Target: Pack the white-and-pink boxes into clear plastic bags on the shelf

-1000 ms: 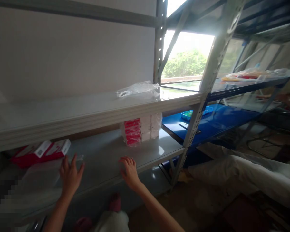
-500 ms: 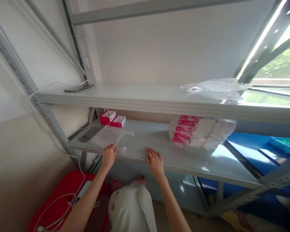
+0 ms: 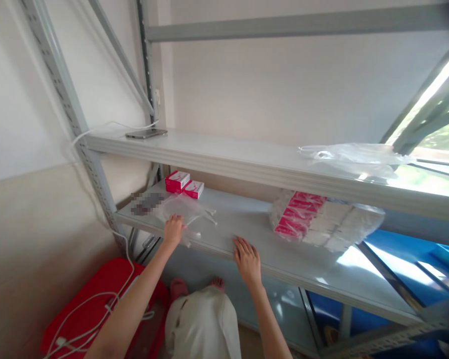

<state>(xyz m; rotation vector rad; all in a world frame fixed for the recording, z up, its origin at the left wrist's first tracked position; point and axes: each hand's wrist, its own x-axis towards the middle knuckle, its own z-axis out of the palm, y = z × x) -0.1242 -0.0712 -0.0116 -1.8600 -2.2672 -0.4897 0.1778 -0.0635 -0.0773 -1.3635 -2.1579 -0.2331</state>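
Observation:
On the lower shelf (image 3: 224, 234) lies a clear plastic bag (image 3: 185, 207), crumpled, with its loose handles spread toward the right. My left hand (image 3: 174, 230) is on the bag's near side at the shelf's front edge, fingers bent and closed on the film; the fingertips are partly hard to make out. To its right, my right hand (image 3: 248, 259) rests on the front of the same shelf, fingers extended and holding nothing. Two small pink-and-white boxes (image 3: 177, 182) sit just behind the bag. A blurred-out dark patch (image 3: 146, 203) lies left of it.
A clear bag of pink and white boxes (image 3: 310, 219) lies right on the lower shelf. The upper shelf (image 3: 228, 149) holds a phone (image 3: 145, 133) with a white cable and another plastic bag (image 3: 355, 157). A red case (image 3: 93, 299) with cables stands below left.
My view has turned slightly left. My left hand has moved farther onto the plastic bag, which now looks more bunched. My right hand stays at the shelf's front.

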